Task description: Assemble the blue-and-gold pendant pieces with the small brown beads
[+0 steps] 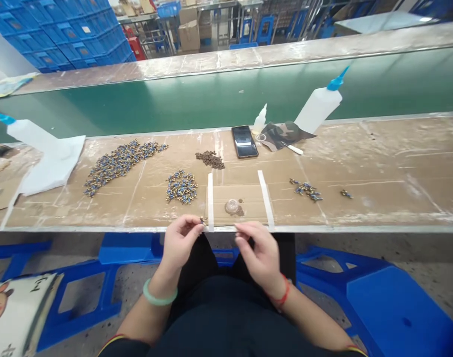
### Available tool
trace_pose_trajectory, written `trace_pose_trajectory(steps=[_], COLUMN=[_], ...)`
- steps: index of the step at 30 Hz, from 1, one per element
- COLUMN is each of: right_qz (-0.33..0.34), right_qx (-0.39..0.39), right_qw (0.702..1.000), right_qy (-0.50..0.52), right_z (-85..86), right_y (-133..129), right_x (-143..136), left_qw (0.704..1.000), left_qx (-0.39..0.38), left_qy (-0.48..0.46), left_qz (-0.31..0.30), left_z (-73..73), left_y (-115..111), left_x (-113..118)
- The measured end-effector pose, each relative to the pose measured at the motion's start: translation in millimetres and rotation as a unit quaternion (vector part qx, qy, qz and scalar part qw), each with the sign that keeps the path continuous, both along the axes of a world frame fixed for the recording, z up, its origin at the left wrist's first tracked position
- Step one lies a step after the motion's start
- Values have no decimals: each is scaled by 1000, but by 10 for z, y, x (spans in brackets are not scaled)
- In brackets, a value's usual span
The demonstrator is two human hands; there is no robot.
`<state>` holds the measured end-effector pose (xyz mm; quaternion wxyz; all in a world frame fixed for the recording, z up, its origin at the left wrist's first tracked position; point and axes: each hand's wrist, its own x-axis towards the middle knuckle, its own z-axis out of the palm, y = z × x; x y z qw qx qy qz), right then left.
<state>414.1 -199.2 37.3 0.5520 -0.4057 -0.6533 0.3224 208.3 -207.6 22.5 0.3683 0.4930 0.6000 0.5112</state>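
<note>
Near the frame's lower centre, the left hand (179, 244) pinches a small part (201, 220) in a narrow grip; the right hand (261, 252) has fingertips nearly meeting, contents unclear. Light, steady pressure should suit such handling.

Pinched piece (201, 221) — unreadably small.

A pale green bangle (159, 300) and red bracelet (285, 294) show

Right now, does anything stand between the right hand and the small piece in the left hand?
Nothing visible stands between the right hand and the small piece in the left hand; the white tape strip there lies flat on the table.
</note>
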Motion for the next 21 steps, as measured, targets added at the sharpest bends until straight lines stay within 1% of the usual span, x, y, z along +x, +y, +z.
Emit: trace_pose_trajectory(steps=[2, 4, 6, 8, 10, 12, 14, 16, 18, 21], right_qz=[30, 36, 19, 0, -2, 27, 67, 96, 117, 153], right_qx=[-5, -23, -41, -33, 4, 63, 117, 155, 179, 202], right_qw=[999, 998, 997, 998, 1000, 997, 986, 972, 959, 944], right_qy=[29, 56, 58, 47, 16, -34, -97, -151, -187, -211], right_z=[-13, -72, -154, -235, -296, -328, -336, -327, -315, -312], right_y=[5, 14, 10, -2, -8, 0, 13, 21, 20, 4], right_x=[-140, -211, -218, -173, -101, -29, 21, 50, 66, 84], left_qw=[999, 998, 997, 996, 994, 990, 982, 973, 960, 930], left_qx=[18, 40, 55, 46, 4, -47, -92, -133, -176, -236], left_qy=[-25, -12, 10, 7, -20, -48, -67, -72, -73, -100], left_qz=[-31, -48, -61, -81, -106, -128, -148, -172, -205, -264], left_z=[67, 145, 196, 199, 160, 102, 56, 42, 55, 59], left_y=[-33, -64, -84, -87, -74, -52, -32, -18, -18, -45], left_x=[220, 378, 460, 480, 463, 435, 408, 384, 354, 280])
